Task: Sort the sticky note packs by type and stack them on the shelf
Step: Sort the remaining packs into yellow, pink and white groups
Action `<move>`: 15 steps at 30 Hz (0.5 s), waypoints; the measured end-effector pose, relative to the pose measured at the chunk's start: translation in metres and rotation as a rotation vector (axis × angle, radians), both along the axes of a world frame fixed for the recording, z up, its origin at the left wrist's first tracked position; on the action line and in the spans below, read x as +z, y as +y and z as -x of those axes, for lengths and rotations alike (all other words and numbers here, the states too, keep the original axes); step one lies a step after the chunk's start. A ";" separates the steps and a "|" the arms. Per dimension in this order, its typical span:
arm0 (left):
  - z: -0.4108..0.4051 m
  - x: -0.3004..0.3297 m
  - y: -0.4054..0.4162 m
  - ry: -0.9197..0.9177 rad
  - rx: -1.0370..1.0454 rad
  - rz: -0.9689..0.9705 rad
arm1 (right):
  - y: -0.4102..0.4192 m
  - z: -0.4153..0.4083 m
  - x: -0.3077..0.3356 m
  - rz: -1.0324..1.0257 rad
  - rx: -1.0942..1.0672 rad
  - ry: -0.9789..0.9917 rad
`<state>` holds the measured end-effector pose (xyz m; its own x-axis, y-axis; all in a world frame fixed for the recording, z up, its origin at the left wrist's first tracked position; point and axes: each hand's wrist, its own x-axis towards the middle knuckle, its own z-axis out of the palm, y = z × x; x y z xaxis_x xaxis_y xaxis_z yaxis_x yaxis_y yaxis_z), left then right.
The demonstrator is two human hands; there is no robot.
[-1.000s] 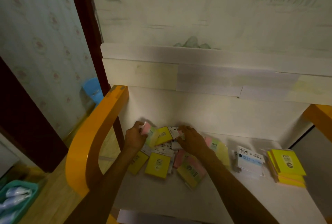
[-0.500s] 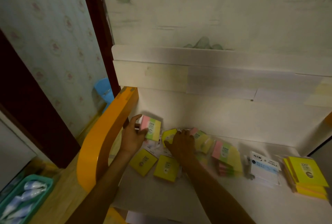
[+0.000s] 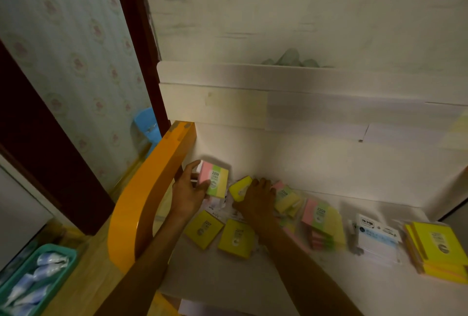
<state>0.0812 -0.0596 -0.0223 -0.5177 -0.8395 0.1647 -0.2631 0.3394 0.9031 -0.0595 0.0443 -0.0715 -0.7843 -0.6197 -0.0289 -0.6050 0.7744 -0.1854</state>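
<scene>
Two hands are at work on the white shelf (image 3: 253, 287), and you are looking down on them from above. Starting at nine o'clock, a teal basket (image 3: 54, 287) of pale wrapped items sits low on the floor, and an orange curved rail (image 3: 141, 196) rises beside the shelf's left edge. Just right of that rail, your left hand (image 3: 188, 192) grips a tricolour pack (image 3: 214, 182) of pink, green and yellow, thumb on its front face and fingers round its left side, lifted clear of the shelf and tilted. Below it, at about six o'clock from the pack, two yellow packs (image 3: 203, 229) lie flat side by side among loose white packets. Your right hand (image 3: 257, 200) lies palm down over the middle of the pile, fingers curled onto a small yellow pack (image 3: 239, 187) at its eleven o'clock; you cannot tell whether it pinches the pack or only presses it. At three o'clock from that hand, more tricolour packs lie loose, then a tricolour stack (image 3: 323, 227) stands sorted. Further right is a white pack stack (image 3: 377, 238) with blue print, and at the far right a yellow stack (image 3: 439, 249) sits near the shelf's edge. The stacks stand apart from one another, blurred at their edges.
</scene>
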 end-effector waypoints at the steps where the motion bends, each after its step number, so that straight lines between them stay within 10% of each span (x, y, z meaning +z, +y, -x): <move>1: 0.002 0.000 0.001 0.000 -0.007 -0.002 | 0.004 0.002 0.002 0.023 0.013 0.001; 15: 0.019 -0.002 0.021 0.071 -0.121 -0.090 | 0.073 0.053 0.048 0.228 0.274 -0.158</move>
<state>0.0621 -0.0388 -0.0245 -0.6059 -0.7846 0.1314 -0.1599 0.2819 0.9460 -0.1122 0.1177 -0.0240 -0.5856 -0.8102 0.0263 -0.7339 0.5161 -0.4417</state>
